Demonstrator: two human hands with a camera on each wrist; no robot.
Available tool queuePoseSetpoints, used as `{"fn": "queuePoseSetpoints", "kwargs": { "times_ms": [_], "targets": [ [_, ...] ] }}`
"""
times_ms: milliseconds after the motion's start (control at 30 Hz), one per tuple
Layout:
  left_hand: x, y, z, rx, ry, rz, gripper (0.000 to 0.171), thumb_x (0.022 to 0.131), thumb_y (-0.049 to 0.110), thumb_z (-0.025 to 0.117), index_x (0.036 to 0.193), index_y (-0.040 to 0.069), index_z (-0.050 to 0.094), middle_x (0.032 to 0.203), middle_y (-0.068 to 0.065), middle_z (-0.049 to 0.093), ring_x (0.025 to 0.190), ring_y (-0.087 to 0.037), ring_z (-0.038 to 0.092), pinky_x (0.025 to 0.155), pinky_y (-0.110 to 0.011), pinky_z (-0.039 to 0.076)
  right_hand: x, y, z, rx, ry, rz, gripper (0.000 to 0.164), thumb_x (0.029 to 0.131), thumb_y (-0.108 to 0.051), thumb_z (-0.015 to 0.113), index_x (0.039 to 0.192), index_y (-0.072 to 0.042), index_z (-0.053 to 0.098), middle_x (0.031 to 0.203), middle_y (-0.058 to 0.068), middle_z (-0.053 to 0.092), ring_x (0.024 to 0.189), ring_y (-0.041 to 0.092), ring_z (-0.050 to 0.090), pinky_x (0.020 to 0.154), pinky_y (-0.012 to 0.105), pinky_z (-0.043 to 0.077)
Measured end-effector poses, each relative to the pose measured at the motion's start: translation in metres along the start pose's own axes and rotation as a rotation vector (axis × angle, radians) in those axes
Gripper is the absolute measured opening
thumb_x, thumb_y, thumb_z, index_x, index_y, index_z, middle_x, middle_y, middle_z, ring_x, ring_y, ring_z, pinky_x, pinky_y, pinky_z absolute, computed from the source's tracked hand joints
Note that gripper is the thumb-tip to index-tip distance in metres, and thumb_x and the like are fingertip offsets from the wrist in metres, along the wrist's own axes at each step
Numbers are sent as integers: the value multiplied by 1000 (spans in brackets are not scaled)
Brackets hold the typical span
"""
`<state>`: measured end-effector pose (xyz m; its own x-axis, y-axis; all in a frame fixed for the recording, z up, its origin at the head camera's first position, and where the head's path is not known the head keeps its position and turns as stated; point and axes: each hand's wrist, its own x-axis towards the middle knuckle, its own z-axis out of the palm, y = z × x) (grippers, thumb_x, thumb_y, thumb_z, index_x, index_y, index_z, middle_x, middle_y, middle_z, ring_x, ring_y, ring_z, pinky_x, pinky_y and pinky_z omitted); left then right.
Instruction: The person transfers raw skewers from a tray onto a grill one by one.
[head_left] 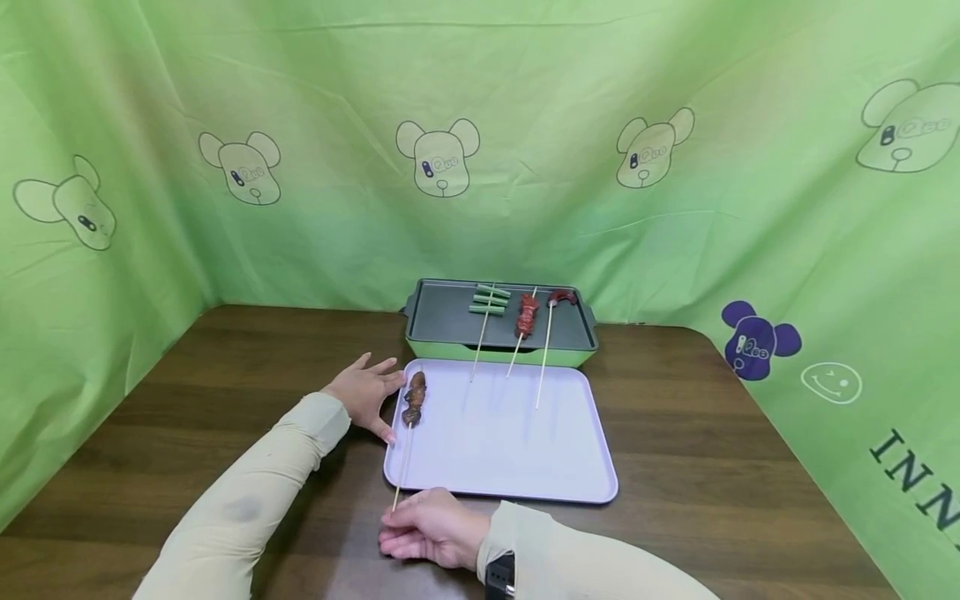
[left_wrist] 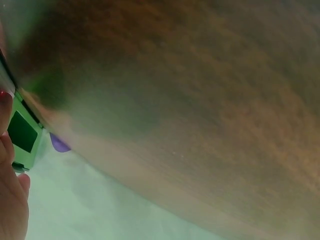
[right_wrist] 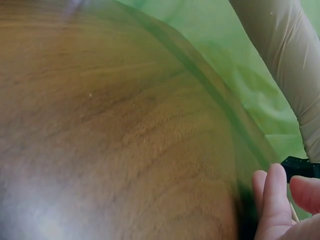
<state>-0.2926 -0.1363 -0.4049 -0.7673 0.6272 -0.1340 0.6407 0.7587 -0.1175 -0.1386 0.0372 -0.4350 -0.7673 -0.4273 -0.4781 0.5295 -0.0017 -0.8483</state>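
A skewer of browned meat (head_left: 415,402) lies along the left side of a pale lilac tray (head_left: 510,450), its stick reaching past the near edge. My right hand (head_left: 437,529) pinches the lower end of that stick between thumb and fingers. Beside the tray's left rim, my left hand (head_left: 364,395) has its fingers spread, with fingertips at the rim. In the left wrist view only part of the left hand (left_wrist: 12,200) shows at the edge. The right wrist view catches the right hand (right_wrist: 282,215) in the lower corner, with little of the stick visible.
Behind the tray stands a green grill with a dark plate (head_left: 450,321). On it rest a green vegetable skewer (head_left: 489,299), a red meat skewer (head_left: 527,315) and a dark red curled skewer (head_left: 561,297), their sticks overhanging the tray. A green curtain (head_left: 525,233) surrounds the wooden table (head_left: 690,450).
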Motion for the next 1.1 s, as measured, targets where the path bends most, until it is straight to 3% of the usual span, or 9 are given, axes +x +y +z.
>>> {"fn": "queuePoseSetpoints", "kwargs": {
  "times_ms": [233,567,1100],
  "targets": [
    [-1,0,-2,-10,10,8,107,63,73,68,140,3,47,144,-9,47,141,-31,28,110,-58,18,0,0,3,30,67,-50,10,91,-1,57,93,4,66,64,2,63,55,6,63,55,18,53],
    [-2,0,0,-25,44,16,105,63,71,70,140,2,48,143,-10,48,140,-31,30,110,-58,20,-6,-7,-5,10,131,-147,7,85,9,59,86,5,64,63,2,63,54,5,61,53,18,52],
    [-2,2,0,4,14,-4,106,64,73,68,141,4,46,144,-8,47,141,-32,28,110,-58,20,-21,-9,-39,-19,50,-210,9,86,9,57,85,1,62,65,0,63,56,5,62,53,15,51]
  ]
}}
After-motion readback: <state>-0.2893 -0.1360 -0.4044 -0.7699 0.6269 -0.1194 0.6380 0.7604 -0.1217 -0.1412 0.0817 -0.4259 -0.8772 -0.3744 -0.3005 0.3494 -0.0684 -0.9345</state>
